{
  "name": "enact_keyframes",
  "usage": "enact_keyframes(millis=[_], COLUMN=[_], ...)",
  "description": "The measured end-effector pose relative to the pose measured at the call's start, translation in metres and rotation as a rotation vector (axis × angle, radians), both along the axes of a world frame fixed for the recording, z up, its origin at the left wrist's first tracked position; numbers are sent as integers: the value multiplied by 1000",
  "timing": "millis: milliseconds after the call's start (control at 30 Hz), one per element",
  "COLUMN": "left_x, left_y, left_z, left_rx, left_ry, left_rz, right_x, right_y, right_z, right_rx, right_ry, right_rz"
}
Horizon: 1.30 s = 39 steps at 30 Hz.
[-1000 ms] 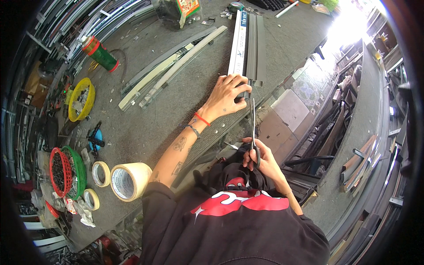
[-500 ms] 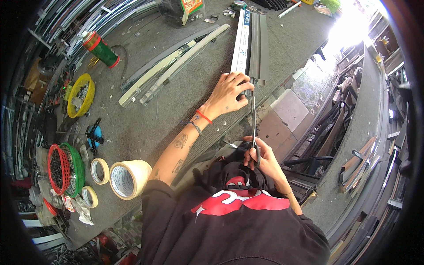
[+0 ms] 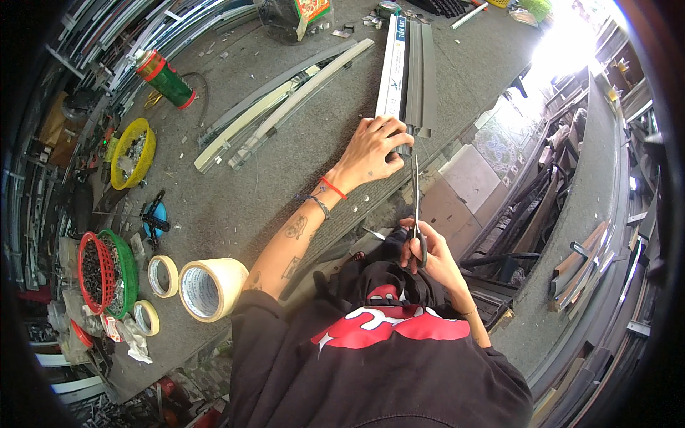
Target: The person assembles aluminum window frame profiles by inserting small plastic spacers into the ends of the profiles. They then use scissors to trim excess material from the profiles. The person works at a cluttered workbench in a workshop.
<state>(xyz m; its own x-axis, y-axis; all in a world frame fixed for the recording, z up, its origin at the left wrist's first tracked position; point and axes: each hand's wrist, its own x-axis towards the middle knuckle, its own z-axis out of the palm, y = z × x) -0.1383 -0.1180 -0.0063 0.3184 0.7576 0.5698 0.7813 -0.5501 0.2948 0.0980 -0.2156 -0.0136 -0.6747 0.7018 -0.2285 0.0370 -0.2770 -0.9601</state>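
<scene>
My left hand (image 3: 380, 146) is closed over the near end of a long profile strip (image 3: 391, 75) with a white and blue printed face. Grey metal profiles (image 3: 421, 85) lie against that strip's right side on the bench. In my right hand (image 3: 428, 250) is a pair of scissors (image 3: 417, 192), with my fingers in the handles and the long blades pointing away from me. The blade tips stand just right of and below my left fingers, beside the strip's near end. What my left fingertips press underneath is hidden.
Cut profile pieces (image 3: 285, 107) lie on the grey bench (image 3: 207, 221). At left are a spray can (image 3: 165, 78), a yellow basket (image 3: 148, 153), red (image 3: 96, 273) and green baskets (image 3: 128, 274), and masking tape rolls (image 3: 212, 289). A second ledge (image 3: 549, 285) runs along the right.
My right hand and the scissors have shifted slightly right, and the blade tips have come away from the strip's near end. My left hand keeps its hold.
</scene>
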Motion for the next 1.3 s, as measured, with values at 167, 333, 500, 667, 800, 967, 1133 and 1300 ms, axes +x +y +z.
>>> enact_keyframes(millis=[167,333,500,667,800,967,1133,1300], left_x=[0,-1,-2,-5,-5,-6,-7,-7], left_y=[0,1,1,3,4,5,7,7], left_z=[-1,0,1,1,-1,-2,-2,-2], left_rx=[4,-6,-28,-34,-24,-17,-23,-31], left_ry=[-1,15,-17,-47,-86,-139,-163,-176], left_rz=[0,-2,-18,-49,-64,-90,-104,-113], right_x=[0,-2,-8,-15,-27,-51,-57,-61], right_y=[4,6,5,5,2,5,22,27], right_z=[-2,1,9,14,13,8,12,13], right_rx=[-4,-6,-38,-63,-94,-61,-67,-114], right_ry=[-17,-16,-6,-8,-17,51,45,100], right_rz=[7,-7,-32,-59,-127,-217,-240,-305])
